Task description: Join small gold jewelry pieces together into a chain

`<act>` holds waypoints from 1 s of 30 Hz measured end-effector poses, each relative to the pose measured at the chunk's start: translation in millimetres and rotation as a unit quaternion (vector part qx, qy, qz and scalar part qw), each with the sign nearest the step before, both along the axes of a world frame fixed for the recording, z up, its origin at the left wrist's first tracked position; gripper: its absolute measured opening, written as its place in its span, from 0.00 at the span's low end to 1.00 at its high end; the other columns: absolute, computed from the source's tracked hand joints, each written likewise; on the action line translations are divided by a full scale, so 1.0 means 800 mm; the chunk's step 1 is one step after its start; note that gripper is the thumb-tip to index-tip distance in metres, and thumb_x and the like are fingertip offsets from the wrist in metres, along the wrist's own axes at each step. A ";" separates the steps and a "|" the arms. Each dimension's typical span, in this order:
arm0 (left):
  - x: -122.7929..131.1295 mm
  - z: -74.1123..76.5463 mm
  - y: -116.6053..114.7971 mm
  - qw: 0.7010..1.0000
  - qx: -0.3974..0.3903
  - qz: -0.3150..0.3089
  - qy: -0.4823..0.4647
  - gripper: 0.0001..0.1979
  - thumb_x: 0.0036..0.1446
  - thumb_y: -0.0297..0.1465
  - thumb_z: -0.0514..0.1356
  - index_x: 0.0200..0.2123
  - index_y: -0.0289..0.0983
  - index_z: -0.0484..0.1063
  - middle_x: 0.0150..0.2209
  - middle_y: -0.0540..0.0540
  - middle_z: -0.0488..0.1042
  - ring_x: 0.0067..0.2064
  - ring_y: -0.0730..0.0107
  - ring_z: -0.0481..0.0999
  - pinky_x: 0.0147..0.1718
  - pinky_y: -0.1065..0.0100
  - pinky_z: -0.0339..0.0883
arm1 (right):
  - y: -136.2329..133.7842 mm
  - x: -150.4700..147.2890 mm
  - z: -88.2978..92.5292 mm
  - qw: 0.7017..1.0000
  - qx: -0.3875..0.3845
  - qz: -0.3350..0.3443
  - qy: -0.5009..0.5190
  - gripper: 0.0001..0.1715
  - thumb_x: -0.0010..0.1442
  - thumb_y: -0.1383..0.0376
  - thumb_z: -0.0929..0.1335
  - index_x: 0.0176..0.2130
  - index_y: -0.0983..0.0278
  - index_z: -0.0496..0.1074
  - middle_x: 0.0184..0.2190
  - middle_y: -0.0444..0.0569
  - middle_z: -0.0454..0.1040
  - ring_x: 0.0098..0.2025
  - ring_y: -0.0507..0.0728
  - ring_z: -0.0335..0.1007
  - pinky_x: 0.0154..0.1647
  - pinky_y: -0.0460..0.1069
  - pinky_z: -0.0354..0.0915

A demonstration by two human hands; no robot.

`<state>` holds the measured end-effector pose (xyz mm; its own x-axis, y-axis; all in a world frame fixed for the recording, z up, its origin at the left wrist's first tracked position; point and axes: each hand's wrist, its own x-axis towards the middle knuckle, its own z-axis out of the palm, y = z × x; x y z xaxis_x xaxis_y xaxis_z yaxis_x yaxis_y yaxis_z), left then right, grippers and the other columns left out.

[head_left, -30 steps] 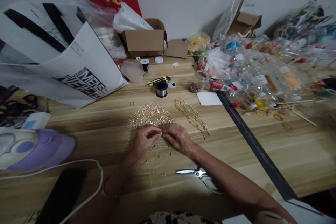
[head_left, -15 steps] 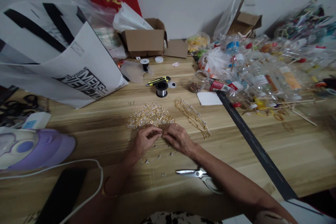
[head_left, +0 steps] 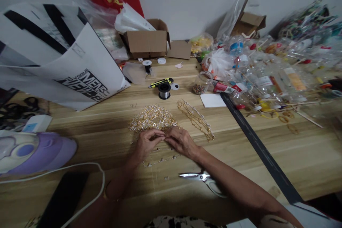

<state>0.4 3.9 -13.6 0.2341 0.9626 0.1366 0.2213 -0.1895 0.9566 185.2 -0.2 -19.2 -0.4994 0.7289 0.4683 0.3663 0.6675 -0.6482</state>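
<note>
My left hand [head_left: 148, 141] and my right hand [head_left: 181, 139] meet fingertip to fingertip just in front of a pile of gold and clear beaded chain [head_left: 152, 117]. Both are pinched closed; whatever lies between the fingertips is too small to name. Below them a beaded chain [head_left: 161, 159] lies in a loop on the table, its upper strand passing under my right hand. Several gold and silver chains [head_left: 196, 121] are laid out to the right of the pile. Scissors [head_left: 199, 176] lie partly open beside my right forearm, with tiny pieces [head_left: 166, 178] to their left.
Behind the pile stand a wire spool [head_left: 164, 92], a yellow cutter knife [head_left: 160, 82] and a jar of beads [head_left: 203, 82]. A black strip [head_left: 256, 142] crosses the table at right, near heaped plastic bottles [head_left: 267, 74]. At left are a white bag [head_left: 88, 67], a purple appliance [head_left: 45, 151] and a phone [head_left: 64, 196].
My fingers have shifted very slightly at the fingertips. Both hands stay in the same place, and the chains and tools have not moved.
</note>
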 end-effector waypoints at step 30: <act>0.001 -0.007 -0.001 1.000 0.001 0.015 0.022 0.06 0.47 0.27 0.63 0.32 0.33 0.76 0.28 0.44 0.79 0.30 0.68 0.78 0.31 0.70 0.72 | 0.001 -0.002 0.003 0.999 0.017 -0.017 -0.022 0.06 0.64 0.66 0.62 0.38 0.62 0.68 0.35 0.50 0.72 0.38 0.55 0.67 0.41 0.51 0.64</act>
